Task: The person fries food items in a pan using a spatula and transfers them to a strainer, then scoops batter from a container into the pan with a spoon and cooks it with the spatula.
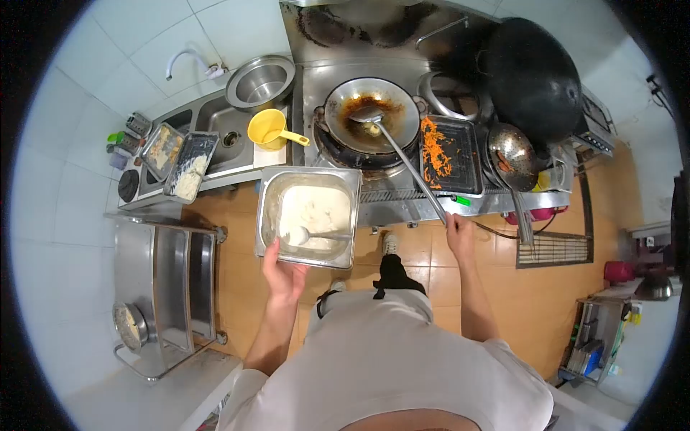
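- One long stainless-steel table (321,80) runs along the wall, its sink (215,140) to the left and its stove section to the right.
- A big black wok (539,82) leans at the right end, beyond the burner.
- A smaller wok (343,92) sits on the burner, its inside stained brown, with a small pale lump (372,130) in the bottom.
- A long-handled ladle (399,151) slants out of that wok toward the person; the right grip (460,235) is closed round the end of its handle, while its bowl lies in the wok.
- A square steel container (356,215) of creamy white mixture (316,205) is held in front of the table; the left grip (284,276) clasps its near side, thumb at the rim.
- A black tray (466,156) stands just right of the wok, with orange shreds (435,151) along its left part.
- A yellow dipper (267,129) rests between sink and stove, handle pointing right.
- A metal spoon (300,235) lies in the mixture, its handle toward the container's right wall.
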`<state>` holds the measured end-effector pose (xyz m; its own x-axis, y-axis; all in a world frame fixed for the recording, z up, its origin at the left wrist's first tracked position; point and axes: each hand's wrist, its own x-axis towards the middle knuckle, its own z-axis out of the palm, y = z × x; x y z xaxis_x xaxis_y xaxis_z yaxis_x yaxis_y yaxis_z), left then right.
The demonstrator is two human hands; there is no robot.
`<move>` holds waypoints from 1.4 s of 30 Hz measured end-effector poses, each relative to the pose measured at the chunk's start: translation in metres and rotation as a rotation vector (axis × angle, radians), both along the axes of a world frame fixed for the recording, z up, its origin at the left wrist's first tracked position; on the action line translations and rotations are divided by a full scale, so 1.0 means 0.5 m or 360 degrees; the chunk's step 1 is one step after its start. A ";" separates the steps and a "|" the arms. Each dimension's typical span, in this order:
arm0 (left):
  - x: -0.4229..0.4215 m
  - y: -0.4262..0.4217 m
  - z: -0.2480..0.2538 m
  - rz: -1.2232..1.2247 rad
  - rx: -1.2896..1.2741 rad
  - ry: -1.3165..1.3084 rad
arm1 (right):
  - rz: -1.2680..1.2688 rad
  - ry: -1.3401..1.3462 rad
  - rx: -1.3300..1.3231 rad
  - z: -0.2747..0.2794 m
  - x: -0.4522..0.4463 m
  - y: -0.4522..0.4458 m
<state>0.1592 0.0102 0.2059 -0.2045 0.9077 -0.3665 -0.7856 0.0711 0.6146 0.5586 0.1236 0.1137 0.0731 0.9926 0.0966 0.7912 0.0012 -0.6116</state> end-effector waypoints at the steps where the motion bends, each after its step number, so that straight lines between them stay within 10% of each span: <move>1: 0.020 0.018 0.008 0.0113 -0.0048 0.0013 | 0.0052 -0.0128 0.0093 0.002 0.009 0.042; 5: 0.098 0.085 0.041 0.0390 -0.0116 0.0073 | 0.0133 0.0379 0.0641 -0.010 -0.001 0.168; 11: 0.172 0.143 0.035 0.0543 -0.0026 0.0091 | 0.0419 0.0159 -0.0340 -0.041 0.051 0.250; 20: 0.206 0.202 0.079 0.0728 -0.0093 0.0170 | 0.0685 -0.0090 -0.0372 -0.112 0.023 0.231; 29: 0.146 0.218 0.068 0.0741 -0.0107 0.0204 | 0.0716 -0.0154 -0.0322 0.043 0.116 0.354; 42: 0.107 0.185 0.011 0.0791 -0.0008 0.0131 | 0.0307 0.0539 -0.1452 0.396 0.191 0.502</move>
<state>0.2127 0.1026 0.2111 -0.6400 0.6915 -0.3351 -0.6742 -0.2962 0.6765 0.6541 0.3745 0.3118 -0.2150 0.6741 -0.7067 0.6105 -0.4720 -0.6360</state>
